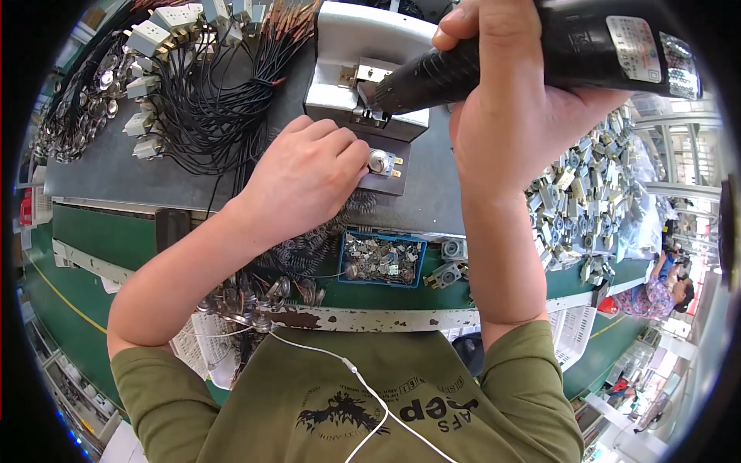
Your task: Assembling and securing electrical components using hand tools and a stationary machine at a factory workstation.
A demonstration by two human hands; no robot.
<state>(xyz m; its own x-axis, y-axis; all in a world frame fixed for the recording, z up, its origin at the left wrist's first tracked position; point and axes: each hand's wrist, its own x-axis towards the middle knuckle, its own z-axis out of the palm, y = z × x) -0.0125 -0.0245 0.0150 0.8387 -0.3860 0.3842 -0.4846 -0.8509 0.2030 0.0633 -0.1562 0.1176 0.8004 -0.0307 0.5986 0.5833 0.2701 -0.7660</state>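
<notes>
My left hand (305, 174) rests on the grey work plate, its fingertips pinching a small round metal part (380, 161) that sits on a grey fixture block (386, 174). My right hand (515, 100) is wrapped around a black power screwdriver (540, 54), held nearly level with its tip pointing left at the metal fixture (363, 85) just above the round part. The tool's tip is partly hidden behind the fixture bracket.
Bundles of black wires with white connectors (193, 85) lie at the upper left. A blue tray of small metal pieces (382, 260) sits near me, coiled springs (309, 247) beside it. Several grey parts (587, 193) are piled at the right. Another person (660, 293) works far right.
</notes>
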